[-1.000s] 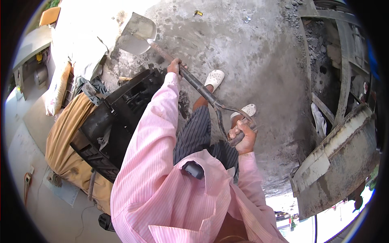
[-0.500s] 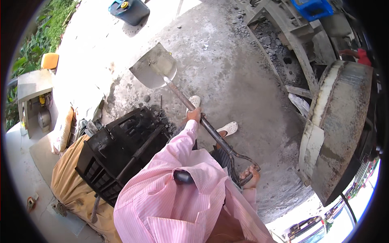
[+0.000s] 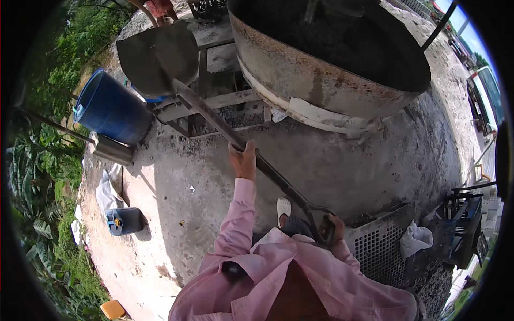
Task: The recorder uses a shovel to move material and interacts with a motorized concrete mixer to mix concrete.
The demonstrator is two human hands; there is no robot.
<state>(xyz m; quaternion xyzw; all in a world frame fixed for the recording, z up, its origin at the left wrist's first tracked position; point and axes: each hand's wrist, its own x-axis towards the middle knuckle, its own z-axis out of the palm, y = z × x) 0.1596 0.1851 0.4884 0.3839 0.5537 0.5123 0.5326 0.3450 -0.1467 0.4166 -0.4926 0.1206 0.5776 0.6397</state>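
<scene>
Both hands hold a shovel (image 3: pixel 214 119), which reaches from my front up toward the far left. My left hand (image 3: pixel 244 160) is closed round the middle of the shaft. My right hand (image 3: pixel 335 229) grips the handle at the near end, its fingers partly hidden. The broad grey blade (image 3: pixel 160 59) is held up in front of a wooden frame and to the left of a large round metal drum (image 3: pixel 316 69). Dark grey material shows inside the drum, and its outer wall is rusty and stained.
A blue barrel (image 3: pixel 115 109) stands left of the blade. A dark jerrycan (image 3: pixel 125 221) sits on the sunlit concrete. To my right are a perforated crate (image 3: pixel 380 246) and a white bag (image 3: pixel 416 238). Part of another person (image 3: pixel 159 8) shows at the top.
My view has turned right, bringing the drum to the front. The shovel has swung round with me, and its blade has risen from over the floor to near the drum. Both hands keep their grip.
</scene>
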